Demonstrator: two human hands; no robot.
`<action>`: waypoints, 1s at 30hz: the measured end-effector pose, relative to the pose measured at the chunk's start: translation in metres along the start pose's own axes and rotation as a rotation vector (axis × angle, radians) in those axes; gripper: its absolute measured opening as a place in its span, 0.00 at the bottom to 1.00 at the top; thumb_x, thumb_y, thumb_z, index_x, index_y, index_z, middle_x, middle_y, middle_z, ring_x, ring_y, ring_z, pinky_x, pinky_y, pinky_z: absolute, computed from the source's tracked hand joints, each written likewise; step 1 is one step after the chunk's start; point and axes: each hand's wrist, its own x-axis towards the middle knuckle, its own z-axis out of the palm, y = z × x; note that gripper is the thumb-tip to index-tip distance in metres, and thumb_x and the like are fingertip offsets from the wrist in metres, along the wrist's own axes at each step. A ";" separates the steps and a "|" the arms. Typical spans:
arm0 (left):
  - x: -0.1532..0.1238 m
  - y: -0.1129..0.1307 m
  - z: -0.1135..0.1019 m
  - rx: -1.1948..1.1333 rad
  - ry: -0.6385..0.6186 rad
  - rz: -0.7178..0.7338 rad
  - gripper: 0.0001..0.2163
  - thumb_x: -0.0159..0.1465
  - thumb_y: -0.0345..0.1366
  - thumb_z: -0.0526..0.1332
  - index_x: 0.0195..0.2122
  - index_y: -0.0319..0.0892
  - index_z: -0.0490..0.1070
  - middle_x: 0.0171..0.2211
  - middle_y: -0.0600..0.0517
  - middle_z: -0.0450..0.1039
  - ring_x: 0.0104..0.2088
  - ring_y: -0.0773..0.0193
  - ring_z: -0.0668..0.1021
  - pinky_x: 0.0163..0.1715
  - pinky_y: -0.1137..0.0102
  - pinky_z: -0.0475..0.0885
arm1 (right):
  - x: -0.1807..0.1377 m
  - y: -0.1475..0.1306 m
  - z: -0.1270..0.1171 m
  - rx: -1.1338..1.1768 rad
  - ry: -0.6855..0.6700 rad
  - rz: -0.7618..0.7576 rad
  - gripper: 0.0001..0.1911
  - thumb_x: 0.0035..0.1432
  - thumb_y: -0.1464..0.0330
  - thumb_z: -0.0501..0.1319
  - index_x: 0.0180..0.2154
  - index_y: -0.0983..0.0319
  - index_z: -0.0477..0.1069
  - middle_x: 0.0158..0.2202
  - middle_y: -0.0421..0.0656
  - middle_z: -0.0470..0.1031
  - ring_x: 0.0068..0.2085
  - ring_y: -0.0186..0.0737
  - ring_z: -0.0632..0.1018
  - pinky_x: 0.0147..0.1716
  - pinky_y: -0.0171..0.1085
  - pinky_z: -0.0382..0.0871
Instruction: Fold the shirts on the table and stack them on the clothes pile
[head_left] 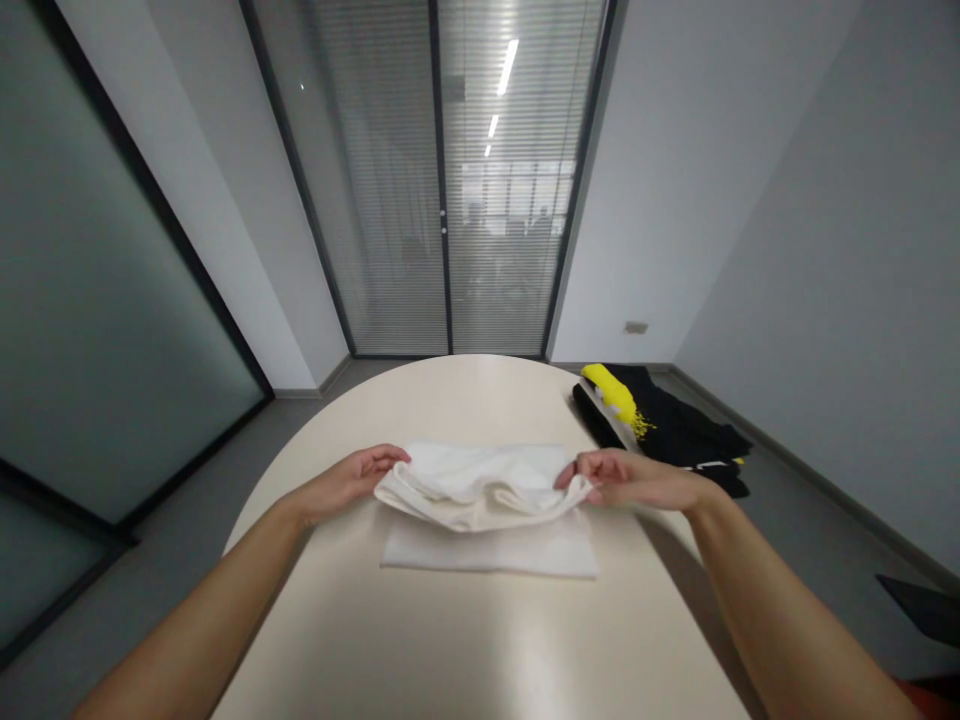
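Observation:
A white cloth (491,557), folded into a flat rectangle, lies on the pale round table, its exact kind not clear. Its upper layer is lifted and sags in loose folds between my hands. At the left end, my left hand (360,478) has its fingers curled closed on the cloth's edge, the thumb partly hidden. My right hand (619,474) pinches the right end of the raised layer between thumb and fingers. The lower layer stays flat beneath, towards me.
The round table (330,600) fills the middle. Dark clothes (682,425) lie in a pile at its right edge, with a yellow fringed cloth (611,392) on top. Beyond the table stands a glass partition (390,200) with blinds; frosted glass (97,270) is at left.

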 end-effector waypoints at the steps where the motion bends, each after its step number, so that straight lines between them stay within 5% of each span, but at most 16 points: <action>1: -0.004 -0.003 0.003 0.052 -0.033 -0.019 0.24 0.60 0.54 0.68 0.48 0.41 0.73 0.48 0.43 0.77 0.48 0.57 0.78 0.52 0.64 0.70 | -0.001 0.000 0.004 -0.020 -0.069 0.032 0.21 0.53 0.53 0.70 0.33 0.64 0.68 0.53 0.54 0.75 0.51 0.45 0.76 0.55 0.45 0.66; 6: -0.018 -0.010 0.006 0.217 -0.062 0.037 0.23 0.62 0.57 0.63 0.43 0.41 0.75 0.47 0.43 0.77 0.48 0.57 0.77 0.53 0.64 0.69 | -0.004 0.009 0.008 -0.032 -0.099 0.061 0.19 0.51 0.55 0.71 0.31 0.64 0.70 0.54 0.52 0.75 0.54 0.45 0.75 0.55 0.44 0.65; 10: -0.021 -0.008 0.006 0.472 -0.134 0.121 0.14 0.66 0.47 0.59 0.33 0.43 0.78 0.47 0.45 0.78 0.55 0.55 0.73 0.60 0.62 0.62 | -0.012 0.016 -0.003 -0.115 -0.137 0.142 0.20 0.48 0.54 0.72 0.34 0.64 0.77 0.49 0.49 0.78 0.52 0.47 0.76 0.52 0.42 0.67; 13: -0.016 0.005 0.019 0.686 0.111 0.134 0.13 0.64 0.40 0.57 0.27 0.43 0.77 0.41 0.45 0.78 0.52 0.54 0.74 0.59 0.61 0.64 | -0.010 0.007 -0.003 -0.270 -0.093 0.194 0.24 0.53 0.49 0.68 0.32 0.65 0.79 0.33 0.46 0.79 0.41 0.44 0.78 0.45 0.40 0.70; 16: -0.002 0.021 0.041 0.850 0.276 0.264 0.14 0.66 0.39 0.54 0.42 0.43 0.79 0.51 0.44 0.75 0.54 0.55 0.73 0.61 0.60 0.63 | 0.010 -0.010 0.017 -0.463 0.243 0.044 0.30 0.61 0.45 0.57 0.33 0.65 0.79 0.32 0.48 0.79 0.39 0.45 0.78 0.45 0.42 0.70; 19: 0.015 0.020 0.057 1.038 0.222 0.351 0.22 0.71 0.42 0.52 0.63 0.46 0.67 0.68 0.47 0.59 0.67 0.53 0.61 0.67 0.55 0.53 | 0.038 -0.014 0.054 -0.659 0.504 -0.175 0.32 0.66 0.47 0.52 0.60 0.60 0.71 0.60 0.52 0.71 0.60 0.51 0.70 0.61 0.50 0.60; 21: 0.024 0.006 0.059 1.143 0.154 0.258 0.26 0.72 0.46 0.51 0.69 0.47 0.58 0.71 0.47 0.52 0.70 0.50 0.55 0.68 0.49 0.49 | 0.053 -0.006 0.078 -0.836 0.366 -0.192 0.41 0.62 0.44 0.56 0.70 0.55 0.56 0.72 0.50 0.51 0.71 0.58 0.52 0.67 0.59 0.43; 23: 0.030 -0.010 0.056 1.190 0.131 0.134 0.27 0.72 0.47 0.49 0.71 0.48 0.54 0.71 0.45 0.51 0.70 0.47 0.55 0.66 0.46 0.50 | 0.060 0.006 0.097 -0.936 0.221 -0.148 0.44 0.61 0.42 0.56 0.71 0.53 0.52 0.73 0.51 0.43 0.73 0.62 0.42 0.66 0.65 0.33; 26: 0.036 -0.020 0.050 1.219 0.137 0.118 0.27 0.72 0.49 0.50 0.70 0.48 0.56 0.69 0.43 0.57 0.67 0.48 0.61 0.66 0.48 0.50 | 0.059 0.018 0.111 -0.988 0.154 -0.157 0.46 0.59 0.41 0.58 0.71 0.53 0.51 0.74 0.52 0.41 0.72 0.64 0.39 0.65 0.67 0.28; 30: 0.049 -0.008 0.048 1.261 0.214 0.154 0.22 0.73 0.45 0.48 0.59 0.42 0.72 0.53 0.41 0.75 0.56 0.51 0.72 0.60 0.57 0.60 | 0.053 0.016 0.114 -0.970 0.042 -0.240 0.51 0.55 0.42 0.63 0.72 0.53 0.48 0.74 0.51 0.40 0.73 0.62 0.42 0.67 0.63 0.31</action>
